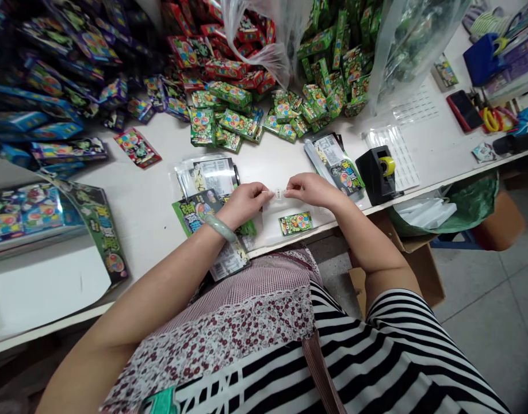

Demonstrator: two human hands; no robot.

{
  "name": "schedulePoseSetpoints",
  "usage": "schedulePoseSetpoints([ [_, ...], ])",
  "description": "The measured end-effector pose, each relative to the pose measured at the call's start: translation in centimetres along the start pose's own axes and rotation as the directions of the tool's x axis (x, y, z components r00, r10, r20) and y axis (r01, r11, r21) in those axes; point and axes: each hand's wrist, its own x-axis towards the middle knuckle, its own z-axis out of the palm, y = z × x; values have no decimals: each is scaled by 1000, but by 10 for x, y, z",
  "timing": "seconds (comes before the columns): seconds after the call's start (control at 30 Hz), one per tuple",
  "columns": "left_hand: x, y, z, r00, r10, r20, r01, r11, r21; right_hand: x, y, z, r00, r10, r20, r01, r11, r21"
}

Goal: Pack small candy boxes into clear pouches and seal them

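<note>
The left hand [249, 201] pinches one end of a small clear label [278, 194] between thumb and fingertips; the right hand [311, 188] pinches the opposite end. The label is located left of the black tape dispenser [376, 178]. A small green box [295, 223] lies on the table [149, 221], also left of the dispenser. Printed packaging [345, 175] lies just beside the dispenser, on its left; a label sheet [404, 152] extends behind it.
</note>
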Motion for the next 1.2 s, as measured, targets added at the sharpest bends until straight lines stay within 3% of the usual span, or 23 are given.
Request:
schedulePoseSetpoints([
  [0.43,5,-11,3,993,68,-94,-70,998,-10,-1,0,-3,998,59,21,-59,998,34],
  [0.57,8,-11,3,994,51,-92,-50,999,18,-8,16,-10,996,38,-86,-25,990,142],
  [0.63,11,-10,2,995,37,-94,-30,997,65,-17,30,-16,987,37,-153,-11,986,165],
  [0.77,16,-4,0,994,29,-102,-3,969,246,-30,51,-20,987,71,-143,-44,982,185],
  [0.97,17,9,2,999,-12,-49,36,858,513,-26,49,-5,947,203,-250,-176,976,125],
  [1.1,20,10,4,1000,-15,-20,24,796,605,-28,54,-3,937,105,-332,-59,987,148],
  [1.2,20,13,11,1000,0,-1,1,765,644,-35,59,-11,873,147,-464,7,949,314],
])
